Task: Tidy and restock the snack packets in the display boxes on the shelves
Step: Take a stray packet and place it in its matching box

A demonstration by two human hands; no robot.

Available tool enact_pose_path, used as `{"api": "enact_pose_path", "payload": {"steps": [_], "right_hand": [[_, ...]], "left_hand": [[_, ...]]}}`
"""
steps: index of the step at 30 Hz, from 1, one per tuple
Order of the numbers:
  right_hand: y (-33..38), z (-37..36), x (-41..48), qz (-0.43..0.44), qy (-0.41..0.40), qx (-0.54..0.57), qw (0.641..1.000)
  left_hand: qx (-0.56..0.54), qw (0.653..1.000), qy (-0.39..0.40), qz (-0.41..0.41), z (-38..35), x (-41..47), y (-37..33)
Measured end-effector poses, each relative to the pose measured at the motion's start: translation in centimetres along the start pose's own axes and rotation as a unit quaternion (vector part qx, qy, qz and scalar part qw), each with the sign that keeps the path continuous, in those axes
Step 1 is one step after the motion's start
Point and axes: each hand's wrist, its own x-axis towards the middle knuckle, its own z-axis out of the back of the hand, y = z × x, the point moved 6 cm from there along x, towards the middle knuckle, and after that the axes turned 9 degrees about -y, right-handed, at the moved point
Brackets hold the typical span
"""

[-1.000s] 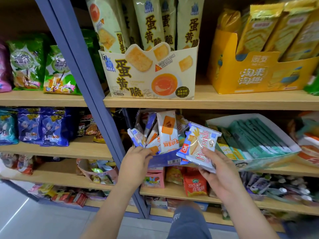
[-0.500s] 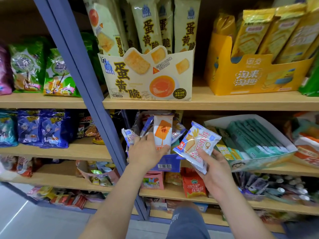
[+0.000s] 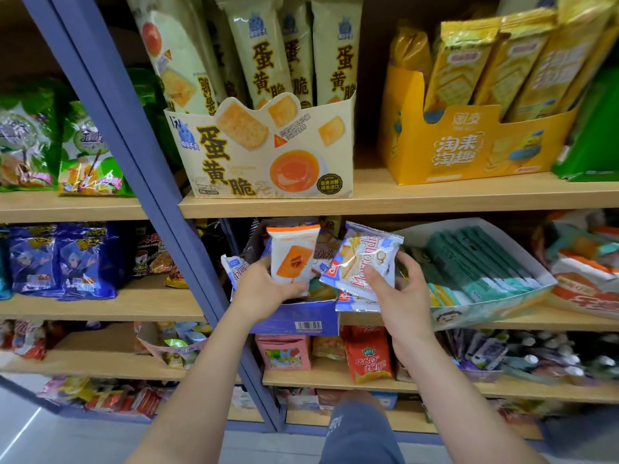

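Cream packets (image 3: 258, 51): tops cut off by upper edge.
Green bag (image 3: 596, 128): cut by right edge.
Blue box (image 3: 294, 318): contents largely hidden behind left hand (image 3: 261, 289) and orange-print packet (image 3: 293, 256).
Bottom-shelf packets (image 3: 110, 396): blurred.

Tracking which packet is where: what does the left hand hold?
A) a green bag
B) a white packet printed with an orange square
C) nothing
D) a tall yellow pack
B: the left hand grips the white packet above the blue box; the right hand holds a blue-and-white packet.
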Motion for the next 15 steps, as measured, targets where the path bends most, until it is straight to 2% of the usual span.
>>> {"api": "enact_pose_path", "payload": {"steps": [3,7,12,15], "right_hand": [[-0.3,-0.8,0.5,-0.030,0.009,0.021,0.999],[-0.2,-2.3,0.0,-0.034,0.043,0.050,0.997],[1.1,-5.9,-0.8,0.046,0.082,-0.049,0.994],[1.3,-8.3,-1.2,0.107,0.124,-0.141,0.976]], "left_hand": [[-0.137,0.990,-0.035,0.016,1.7,-1.1,-0.1],[-0.307,0.943,-0.123,0.028,4.3,-2.6,0.2],[-0.334,0.932,-0.142,-0.021,6.4,-4.6,-1.5],[-0.349,0.922,-0.158,-0.055,7.7,-5.8,-3.0]]}}
